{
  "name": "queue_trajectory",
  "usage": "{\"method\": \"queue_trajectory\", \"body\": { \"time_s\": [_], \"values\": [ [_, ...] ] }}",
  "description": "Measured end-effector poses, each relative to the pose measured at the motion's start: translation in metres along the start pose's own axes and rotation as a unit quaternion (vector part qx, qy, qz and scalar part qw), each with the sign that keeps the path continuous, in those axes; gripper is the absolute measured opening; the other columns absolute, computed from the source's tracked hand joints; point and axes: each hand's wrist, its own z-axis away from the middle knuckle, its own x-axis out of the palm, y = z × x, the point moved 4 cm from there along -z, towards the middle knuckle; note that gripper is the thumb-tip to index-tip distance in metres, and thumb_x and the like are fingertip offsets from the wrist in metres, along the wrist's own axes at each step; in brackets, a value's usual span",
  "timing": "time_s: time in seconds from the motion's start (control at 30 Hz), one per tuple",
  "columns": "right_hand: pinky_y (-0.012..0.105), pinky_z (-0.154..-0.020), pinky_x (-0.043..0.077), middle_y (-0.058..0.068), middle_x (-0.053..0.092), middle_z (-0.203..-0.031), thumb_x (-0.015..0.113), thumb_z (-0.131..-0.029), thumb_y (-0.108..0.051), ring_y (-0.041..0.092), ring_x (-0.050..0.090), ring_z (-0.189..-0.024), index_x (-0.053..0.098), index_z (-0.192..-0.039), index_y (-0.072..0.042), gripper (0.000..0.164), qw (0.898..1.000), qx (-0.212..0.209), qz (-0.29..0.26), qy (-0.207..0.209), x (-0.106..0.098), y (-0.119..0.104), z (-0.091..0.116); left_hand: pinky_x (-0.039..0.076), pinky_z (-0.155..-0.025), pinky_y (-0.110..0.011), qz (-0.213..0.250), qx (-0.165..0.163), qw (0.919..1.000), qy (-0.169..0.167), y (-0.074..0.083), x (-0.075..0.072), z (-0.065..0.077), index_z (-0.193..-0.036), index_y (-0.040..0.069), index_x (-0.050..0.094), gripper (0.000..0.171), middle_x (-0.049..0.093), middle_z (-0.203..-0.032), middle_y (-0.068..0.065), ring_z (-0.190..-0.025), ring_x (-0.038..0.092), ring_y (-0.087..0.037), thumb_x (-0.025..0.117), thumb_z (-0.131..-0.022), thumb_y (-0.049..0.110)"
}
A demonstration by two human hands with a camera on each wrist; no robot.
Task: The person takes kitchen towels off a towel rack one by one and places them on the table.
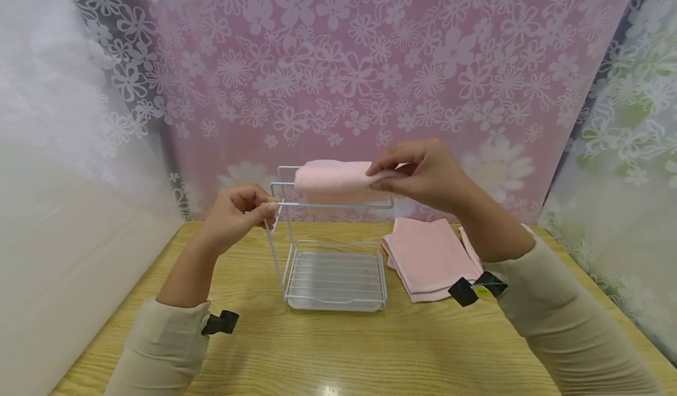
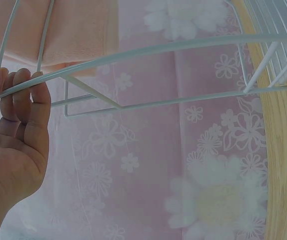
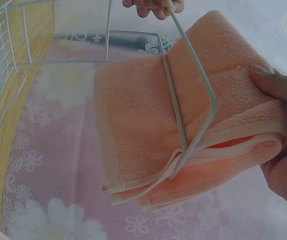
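A white wire rack (image 1: 338, 205) stands on the table, with upright wires at its left and bars reaching out to the right on top. My left hand (image 1: 235, 217) pinches the top left corner of its frame between thumb and fingers. Over the top bars hangs a folded pink towel (image 1: 333, 175). My right hand (image 1: 423, 170) pinches the towel's right part, thumb below and fingers above in the head view. In the right wrist view the towel (image 3: 138, 105) passes between the bars, its folded layers hanging loose on one side.
The rack's base has a wire grid over a pale tray (image 1: 335, 302). Folded pink towels (image 1: 431, 255) lie on the wooden table (image 1: 317, 355) right of the rack, partly behind the right forearm. A flowered pink curtain (image 1: 359, 79) hangs behind, with pale sheets at both sides.
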Motion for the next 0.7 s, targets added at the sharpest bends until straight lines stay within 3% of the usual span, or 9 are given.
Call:
{"method": "queue_trajectory", "body": {
  "time_s": [0.1, 0.33, 0.63, 0.7],
  "values": [
    [0.024, -0.065, 0.058, 0.006, 0.073, -0.088, 0.076, -0.077, 0.012, 0.013, 0.068, -0.077, 0.076, -0.091, -0.002, 0.02, 1.0, -0.005, -0.004, -0.002, 0.0, -0.004, 0.003, 0.057, -0.061, -0.029, -0.005, -0.002, 1.0, 0.001, 0.001, 0.0, 0.0, -0.088, -0.015, 0.059, 0.013, 0.063, -0.071, -0.012, -0.062, 0.062, -0.021, 0.06, -0.094, -0.004],
    [0.019, -0.052, 0.048, 0.005, 0.072, -0.086, 0.076, -0.076, 0.014, 0.013, 0.059, -0.065, 0.076, -0.09, -0.003, 0.022, 1.0, -0.017, -0.004, -0.009, -0.002, -0.011, 0.009, 0.057, -0.061, -0.029, -0.009, -0.004, 0.9999, 0.005, 0.002, 0.001, 0.0, -0.083, 0.007, 0.068, 0.017, 0.063, -0.071, -0.012, -0.062, 0.062, -0.02, 0.06, -0.094, -0.004],
    [0.018, -0.051, 0.047, 0.002, 0.071, -0.084, 0.074, -0.074, 0.019, 0.012, 0.055, -0.062, 0.076, -0.088, -0.003, 0.026, 0.999, -0.032, 0.002, -0.021, -0.007, -0.012, 0.02, 0.057, -0.061, -0.029, -0.015, -0.006, 0.9999, 0.006, 0.001, 0.0, -0.001, -0.084, -0.001, 0.065, 0.012, 0.064, -0.072, -0.013, -0.063, 0.063, -0.02, 0.06, -0.094, -0.004],
    [0.018, -0.05, 0.045, 0.001, 0.071, -0.084, 0.075, -0.073, 0.019, 0.012, 0.054, -0.062, 0.076, -0.088, -0.004, 0.027, 0.999, -0.035, 0.006, -0.019, -0.009, -0.012, 0.022, 0.057, -0.061, -0.029, -0.016, -0.007, 0.9998, 0.007, 0.002, 0.0, -0.001, -0.085, -0.008, 0.063, 0.01, 0.064, -0.073, -0.014, -0.063, 0.063, -0.019, 0.06, -0.094, -0.004]
  ]
}}
